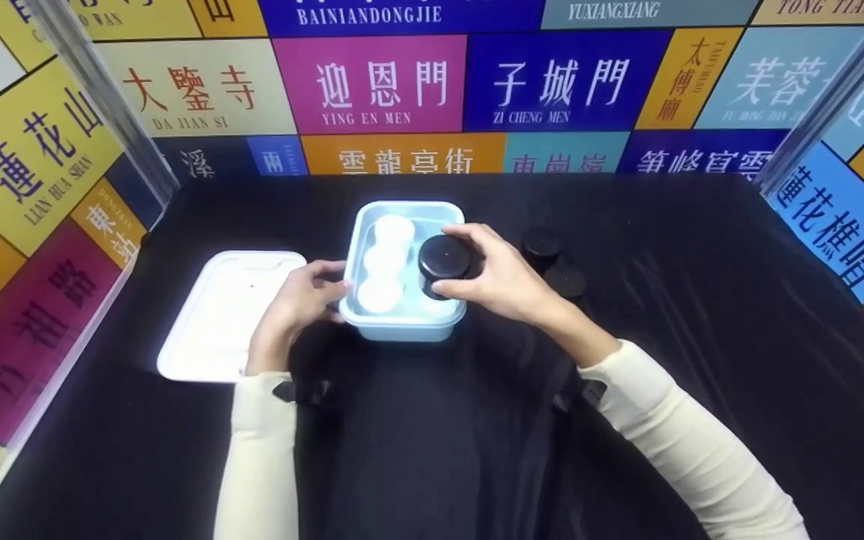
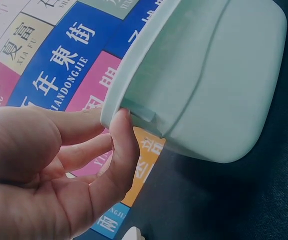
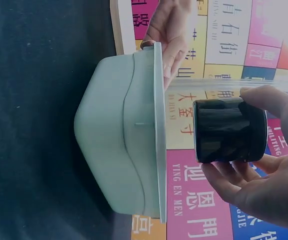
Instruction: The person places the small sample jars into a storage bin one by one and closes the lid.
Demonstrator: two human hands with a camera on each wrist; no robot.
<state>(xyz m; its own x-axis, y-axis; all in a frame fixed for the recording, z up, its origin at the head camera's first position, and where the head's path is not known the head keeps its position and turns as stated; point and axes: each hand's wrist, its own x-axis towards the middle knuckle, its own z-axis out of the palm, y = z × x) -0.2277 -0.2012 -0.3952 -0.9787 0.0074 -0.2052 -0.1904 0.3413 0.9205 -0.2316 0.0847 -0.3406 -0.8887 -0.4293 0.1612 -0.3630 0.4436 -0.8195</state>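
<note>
a: what bounds the table [image 1: 417, 465]?

b: three walls of coloured panels: the back wall [image 1: 382, 49] along the far edge, the left wall [image 1: 34, 225] and the right wall [image 1: 837, 232] along the side edges.

a: and the far corners?

b: a translucent post at each, the left post [image 1: 109, 97] and the right post [image 1: 799, 146], both slanting in the head view.

a: the lettering?

b: chinese characters, many over romanised names; pink "ying en men" adjoins deep blue "zi cheng men".

a: surface and light?

b: black cloth [image 1: 762, 322], creased toward the right edge; whitish glare fades some panels in the right wrist view.
</note>
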